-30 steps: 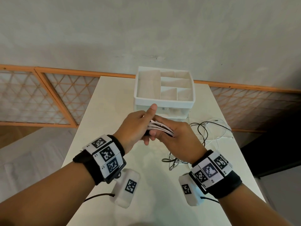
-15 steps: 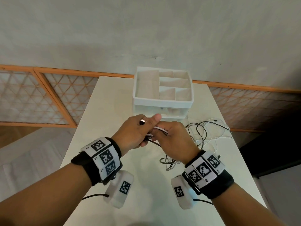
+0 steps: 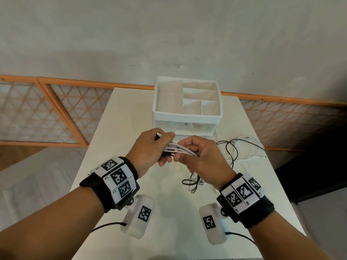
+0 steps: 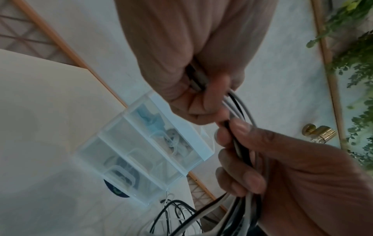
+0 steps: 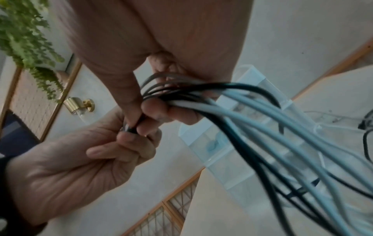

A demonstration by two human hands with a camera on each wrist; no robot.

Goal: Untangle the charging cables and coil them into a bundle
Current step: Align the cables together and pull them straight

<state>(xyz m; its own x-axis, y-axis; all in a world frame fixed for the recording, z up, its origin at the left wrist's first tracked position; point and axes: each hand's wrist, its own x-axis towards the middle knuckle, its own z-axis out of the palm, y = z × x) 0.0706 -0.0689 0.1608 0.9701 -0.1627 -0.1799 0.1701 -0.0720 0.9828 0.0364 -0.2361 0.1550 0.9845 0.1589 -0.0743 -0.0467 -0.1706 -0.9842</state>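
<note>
Head view first: we saw the left hand and the right hand raised together above the white table, just in front of the white organizer box; between them ran a bundle of charging cables, white strands with a few black ones, bridging the small gap from one fist to the other. The left hand's fingers were curled round one end of the bundle, and a small metal plug poked out above the thumb; the right hand's fingers were likewise curled round the strands, thumb pressed on top. From the left wrist camera we made out the right hand's thumb and forefinger pinching a black strand just beside the left hand's knuckles, the remaining fingers wrapped round the other strands below. From the right wrist camera the cables fanned out of the right fist in pale and black lines, blurred, down toward the table; the left hand gripped their near end. To the right of the hands, loose black and white cable lay in open loops on the table, and a dark tangle hung or rested below the right hand; we could not tell which.
</note>
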